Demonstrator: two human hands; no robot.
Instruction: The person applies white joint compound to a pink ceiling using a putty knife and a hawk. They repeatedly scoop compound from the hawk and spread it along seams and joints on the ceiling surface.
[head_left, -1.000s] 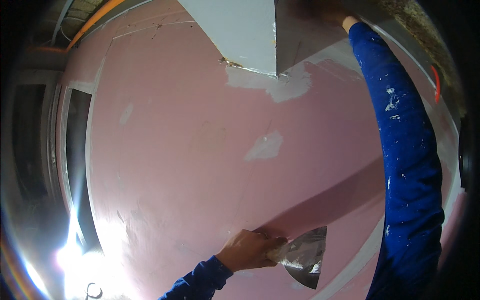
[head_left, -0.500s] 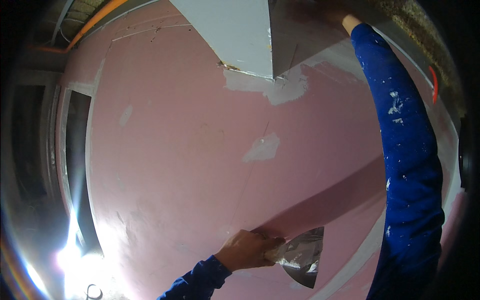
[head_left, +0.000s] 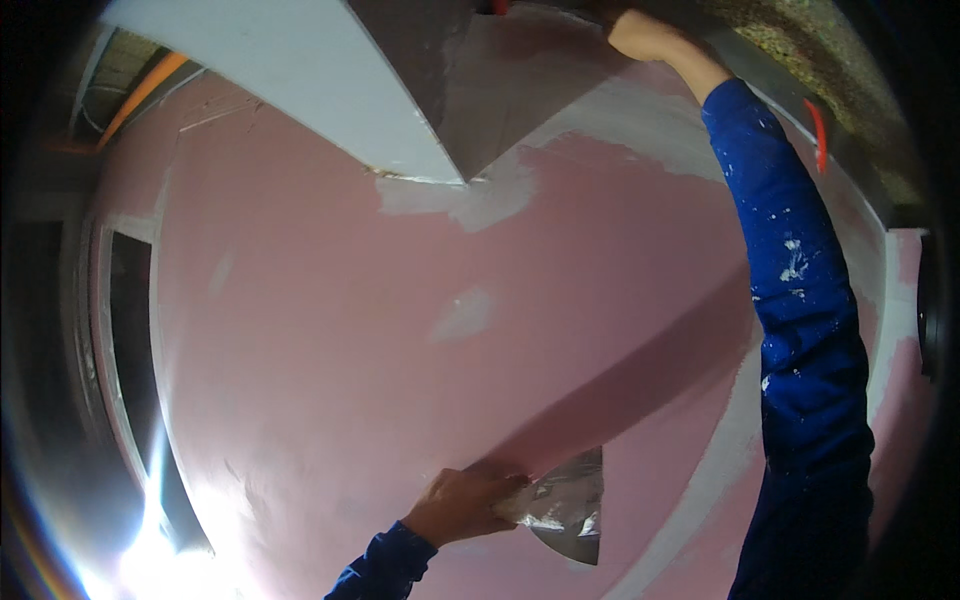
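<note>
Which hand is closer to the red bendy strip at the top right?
The right hand: it's up high, left of the red strip and a bit above it in the picture. The left hand, holding the scraper, is far lower and further left.

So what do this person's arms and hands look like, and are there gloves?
No gloves show: the left hand and right hand look bare. The right sleeve is long, blue, creased fabric, marked with white splatters. The left sleeve is blue too, though less of it shows.
</note>
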